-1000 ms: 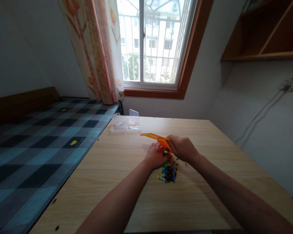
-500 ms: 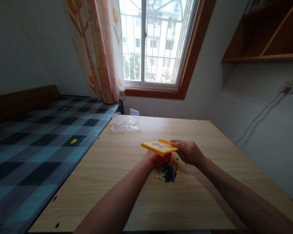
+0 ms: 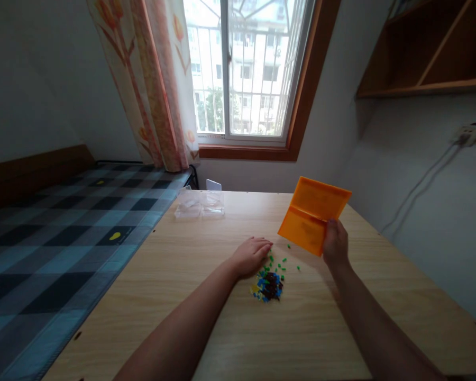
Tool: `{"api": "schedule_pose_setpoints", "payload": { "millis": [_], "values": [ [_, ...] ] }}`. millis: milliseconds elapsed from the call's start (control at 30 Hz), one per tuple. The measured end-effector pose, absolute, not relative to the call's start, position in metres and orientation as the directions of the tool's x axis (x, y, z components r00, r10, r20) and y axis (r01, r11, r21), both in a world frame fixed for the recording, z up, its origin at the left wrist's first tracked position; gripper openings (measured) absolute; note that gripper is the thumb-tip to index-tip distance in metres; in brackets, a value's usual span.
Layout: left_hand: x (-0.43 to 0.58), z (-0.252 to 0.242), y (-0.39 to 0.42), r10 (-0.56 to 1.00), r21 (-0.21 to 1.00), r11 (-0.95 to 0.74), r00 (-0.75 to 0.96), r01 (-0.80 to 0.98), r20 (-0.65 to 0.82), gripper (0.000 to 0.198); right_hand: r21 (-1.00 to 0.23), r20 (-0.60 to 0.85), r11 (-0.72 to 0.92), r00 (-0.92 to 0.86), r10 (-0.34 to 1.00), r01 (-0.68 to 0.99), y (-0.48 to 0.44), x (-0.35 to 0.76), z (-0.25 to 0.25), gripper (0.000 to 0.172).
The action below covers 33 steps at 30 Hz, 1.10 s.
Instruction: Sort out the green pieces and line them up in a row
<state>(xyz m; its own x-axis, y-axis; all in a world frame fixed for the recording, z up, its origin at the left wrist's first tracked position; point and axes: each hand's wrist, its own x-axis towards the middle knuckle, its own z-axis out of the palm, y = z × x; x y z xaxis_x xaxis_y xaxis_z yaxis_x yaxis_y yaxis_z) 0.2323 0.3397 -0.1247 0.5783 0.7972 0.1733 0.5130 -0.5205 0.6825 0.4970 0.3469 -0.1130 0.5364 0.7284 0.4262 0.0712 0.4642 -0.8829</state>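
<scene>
Orange case [image 3: 314,214]: hinged plastic, opened flat, held tilted in the air above the far right part of the table [image 3: 206,338], inner faces toward the camera. No contents can be made out inside it.

Head view, items in order:

- Right hand [image 3: 335,244]: fingers closed on the lower right corner of the orange case, a one-corner pinch, well above the tabletop.
- Left hand [image 3: 252,255]: palm down on the table, fingers stretched out and holding nothing, just beside the pile; whether the fingertips touch any piece cannot be told.
- Small coloured pieces [image 3: 269,286]: loose heap of dark, blue, green and yellow bits on bare wood, near the middle of the table.
- Stray green pieces [image 3: 284,260]: scattered between the heap and the case.
- Clear plastic box [image 3: 200,203]: far left part of the table, well apart from both hands.
- Checked bed cover [image 3: 63,233]: against the table's left edge.

Risks, as judged: a grip on one corner could let the open case swing or slip and drop onto the heap, scattering it. A sweep of the left forearm could push pieces outward. Strays are small enough to roll off unseen.
</scene>
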Motion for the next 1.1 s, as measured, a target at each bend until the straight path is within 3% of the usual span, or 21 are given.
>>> {"api": "schedule_pose_setpoints", "payload": {
  "millis": [100,267,400,600,833,967,1100],
  "values": [
    [0.235,-0.117,0.334,0.742,0.674,-0.566,0.65,0.475,0.164,0.048,-0.883,0.352,0.464,0.547,0.76,-0.076,0.35,0.499,-0.115,0.042],
    [0.232,-0.112,0.327,0.749,0.804,-0.471,0.646,0.363,0.147,0.045,-0.888,0.249,0.42,0.575,0.779,-0.184,0.351,0.493,-0.118,0.033],
    [0.228,-0.115,0.331,0.826,0.915,-0.335,0.537,0.226,0.17,0.038,-0.915,0.194,0.34,0.504,0.842,-0.216,0.35,0.485,-0.123,0.033],
    [0.224,-0.111,0.344,0.954,0.987,-0.15,0.268,0.048,0.132,0.047,-0.912,0.191,0.28,0.292,0.937,-0.3,0.344,0.468,-0.129,0.04],
    [0.235,-0.104,0.332,0.917,0.998,0.059,0.393,0.027,-0.065,0.065,-0.913,0.217,0.275,0.212,0.953,-0.3,0.337,0.453,-0.129,0.036],
    [0.236,-0.104,0.333,0.934,0.993,0.111,0.346,-0.033,-0.092,0.058,-0.92,0.147,0.197,0.165,0.975,-0.34,0.331,0.452,-0.125,0.037],
    [0.232,-0.102,0.336,0.953,0.977,0.174,0.272,-0.126,-0.134,0.048,-0.929,0.065,0.061,0.001,0.998,-0.364,0.325,0.453,-0.118,0.041]
  ]
}}
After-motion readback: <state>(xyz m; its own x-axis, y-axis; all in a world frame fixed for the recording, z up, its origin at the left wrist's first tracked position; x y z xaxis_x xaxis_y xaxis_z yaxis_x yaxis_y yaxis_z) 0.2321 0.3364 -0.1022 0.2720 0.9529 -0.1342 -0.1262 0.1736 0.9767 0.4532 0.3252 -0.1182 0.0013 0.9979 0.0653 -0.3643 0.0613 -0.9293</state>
